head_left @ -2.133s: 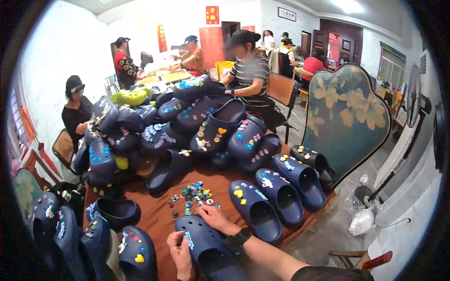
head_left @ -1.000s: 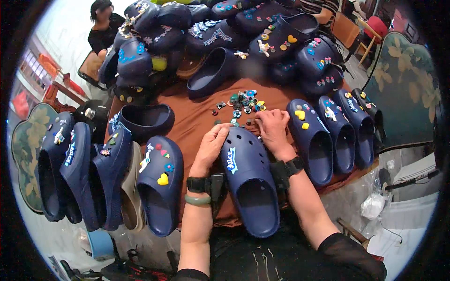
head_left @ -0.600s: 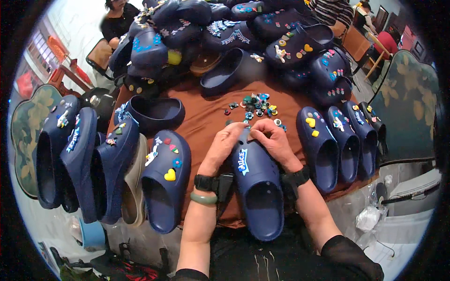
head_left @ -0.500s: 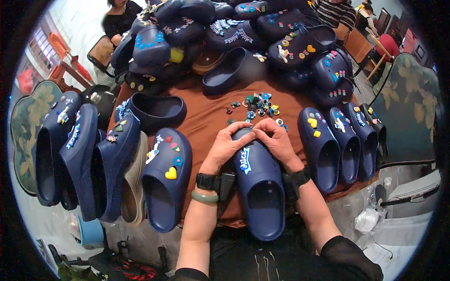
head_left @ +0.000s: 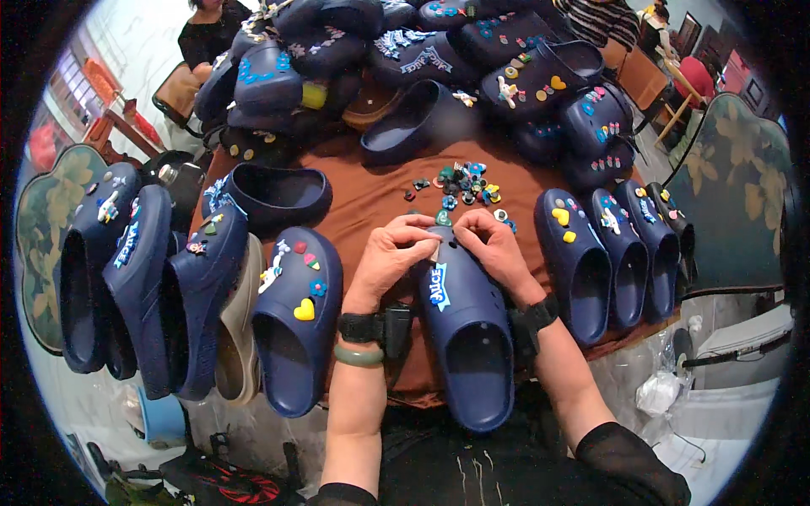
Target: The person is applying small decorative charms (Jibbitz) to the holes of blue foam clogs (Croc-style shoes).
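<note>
A dark blue clog [head_left: 472, 295] lies before me, its toe pointing away and its open heel toward me. A blue-and-white banner charm [head_left: 438, 285] sits on its upper, and a green round charm [head_left: 444, 218] shows at the toe. On the toe's left side is my left hand [head_left: 392, 260], thumb and forefinger closed in a pinch; what they hold, if anything, is too small to make out. My right hand [head_left: 499, 255] rests against the toe's right side with fingers curled together, their tips hiding what they may grip. Beyond the toe lies a pile of small loose charms [head_left: 466, 181].
Decorated clogs stand on the left, including one with a yellow heart [head_left: 305, 309], and more line the right [head_left: 576, 274]. A big heap of clogs [head_left: 413, 59] fills the far side of the brown-covered table [head_left: 363, 185]. Other people [head_left: 208, 38] sit beyond.
My hands have moved apart over the toe, the left one shifting slightly left. The green charm between them has come into view. The clog stays in nearly the same place.
</note>
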Action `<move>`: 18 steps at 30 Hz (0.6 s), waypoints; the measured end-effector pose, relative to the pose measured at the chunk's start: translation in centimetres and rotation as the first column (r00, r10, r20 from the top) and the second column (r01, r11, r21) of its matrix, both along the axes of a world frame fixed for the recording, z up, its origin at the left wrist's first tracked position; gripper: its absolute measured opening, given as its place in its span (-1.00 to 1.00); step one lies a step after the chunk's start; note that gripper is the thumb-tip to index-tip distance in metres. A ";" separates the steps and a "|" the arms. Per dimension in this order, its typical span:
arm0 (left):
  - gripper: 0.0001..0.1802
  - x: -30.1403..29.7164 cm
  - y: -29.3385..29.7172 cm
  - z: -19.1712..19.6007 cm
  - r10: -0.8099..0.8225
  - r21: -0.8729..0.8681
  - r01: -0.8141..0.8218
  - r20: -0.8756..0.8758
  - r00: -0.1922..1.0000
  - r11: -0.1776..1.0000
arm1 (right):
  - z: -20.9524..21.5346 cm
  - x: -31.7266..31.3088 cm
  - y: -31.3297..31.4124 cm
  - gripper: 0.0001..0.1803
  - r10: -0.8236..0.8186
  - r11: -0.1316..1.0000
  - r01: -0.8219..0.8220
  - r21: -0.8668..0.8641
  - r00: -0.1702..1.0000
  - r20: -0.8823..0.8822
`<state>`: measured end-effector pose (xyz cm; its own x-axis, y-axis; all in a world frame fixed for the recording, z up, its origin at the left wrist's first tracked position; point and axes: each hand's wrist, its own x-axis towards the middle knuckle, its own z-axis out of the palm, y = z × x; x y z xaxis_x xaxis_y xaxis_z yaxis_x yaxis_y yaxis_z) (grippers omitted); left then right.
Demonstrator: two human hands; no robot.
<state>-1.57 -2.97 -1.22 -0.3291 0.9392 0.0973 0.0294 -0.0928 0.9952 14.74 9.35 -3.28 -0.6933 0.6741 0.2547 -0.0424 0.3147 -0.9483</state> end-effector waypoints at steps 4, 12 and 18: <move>-0.91 -0.1 -0.2 0.0 0.042 -0.028 -0.042 0.016 0.999 0.999 | 0.0 -0.2 -0.1 -0.84 0.013 1.000 -0.013 0.015 1.000 -0.002; -0.69 1.6 0.4 -1.0 0.035 -0.057 -0.020 0.272 0.962 0.998 | 0.0 -0.2 0.2 -0.83 -0.003 1.000 0.003 0.014 1.000 0.007; -0.69 1.9 0.3 -1.6 0.070 -0.011 -0.072 -0.146 0.987 0.997 | 0.2 -0.3 -0.1 -0.83 0.005 0.999 -0.005 -0.038 1.000 0.007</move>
<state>0.30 -2.64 -2.78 -0.3784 0.9159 0.1342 0.1804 -0.0692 0.9812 14.47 9.23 -3.09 -0.6987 0.6794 0.2242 -0.0371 0.2785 -0.9597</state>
